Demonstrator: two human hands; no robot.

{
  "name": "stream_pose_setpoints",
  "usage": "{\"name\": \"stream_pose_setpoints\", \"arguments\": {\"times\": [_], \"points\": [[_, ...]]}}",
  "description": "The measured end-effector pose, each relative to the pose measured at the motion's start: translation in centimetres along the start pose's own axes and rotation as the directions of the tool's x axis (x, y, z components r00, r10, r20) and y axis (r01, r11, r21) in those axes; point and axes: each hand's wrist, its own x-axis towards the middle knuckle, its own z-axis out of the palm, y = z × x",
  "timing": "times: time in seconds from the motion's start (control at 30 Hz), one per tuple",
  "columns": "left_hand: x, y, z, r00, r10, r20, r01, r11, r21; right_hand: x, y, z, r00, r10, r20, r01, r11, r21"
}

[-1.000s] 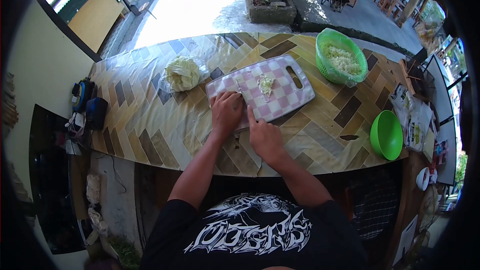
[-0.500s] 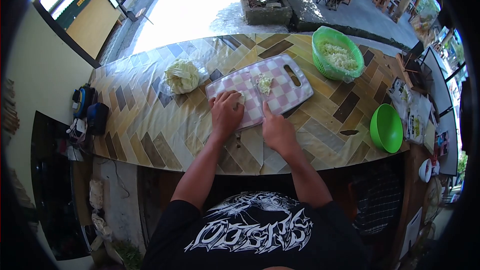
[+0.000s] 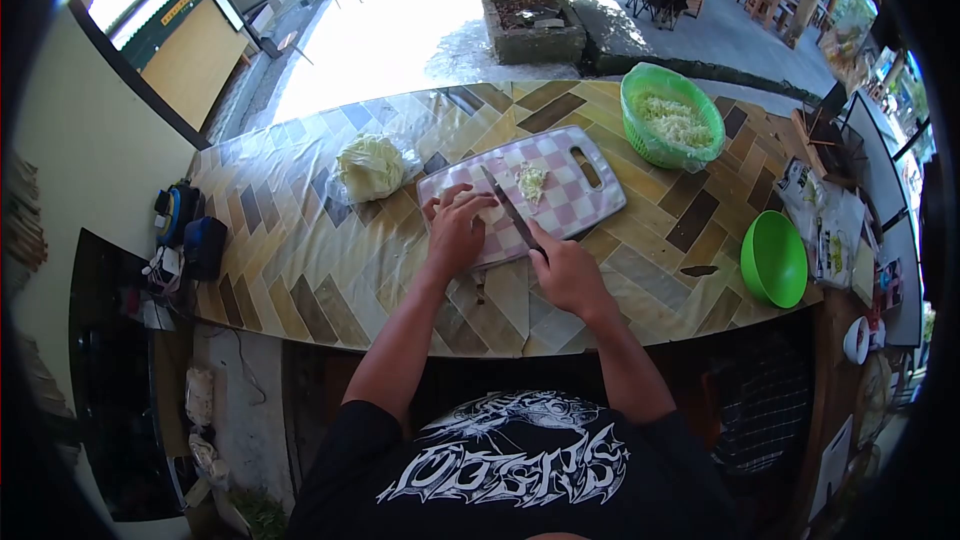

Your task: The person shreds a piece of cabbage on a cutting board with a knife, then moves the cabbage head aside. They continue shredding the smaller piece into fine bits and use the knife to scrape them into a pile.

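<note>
My right hand is closed round the handle of a knife, its blade angled up and left across a pink-and-white checked cutting board. Left of the blade, my left hand presses a pale piece of cabbage to the board, its fingers bent over it and covering most of it. A small heap of shredded cabbage lies right of the knife. Beyond the board's left end, a larger cabbage rests on clear plastic.
A green basket lined with plastic holds shredded cabbage at the back right. Near the right edge of the table stands a tilted green bowl, beside plastic packets. Dark pouches sit at the left edge.
The knife blade has turned from nearly upright to a slant toward the upper left and now shows more plainly. My left fingers have lifted and spread a little over the cabbage piece.
</note>
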Motion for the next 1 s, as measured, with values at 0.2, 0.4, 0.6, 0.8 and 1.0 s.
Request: {"name": "stream_pose_setpoints", "arguments": {"times": [0.2, 0.4, 0.6, 0.8, 1.0], "points": [[-1.2, 0.0, -0.5, 0.979, -0.124, -0.161, 0.120, 0.992, -0.036, 0.4, -0.5, -0.5, 0.998, -0.040, 0.041, 0.042, 0.998, -0.054], [-2.2, -0.6, 0.4, 0.978, -0.130, -0.160, 0.125, 0.991, -0.041, 1.8, 0.3, 1.1, 0.977, -0.197, 0.084, 0.214, 0.921, -0.325], [-2.4, 0.0, 0.1, 0.967, -0.134, -0.215, 0.122, 0.990, -0.068, 2.3, 2.0, 1.1, 0.951, -0.286, 0.117, 0.309, 0.867, -0.392], [-2.1, -0.5, 0.1, 0.972, -0.114, -0.208, 0.097, 0.991, -0.092, 2.9, 3.0, 0.5, 0.918, -0.333, 0.214, 0.395, 0.808, -0.438], [-2.0, -0.3, -0.1, 0.973, -0.118, -0.199, 0.095, 0.988, -0.122, 4.3, 2.4, 1.1, 0.896, -0.339, 0.287, 0.441, 0.757, -0.482]]}}
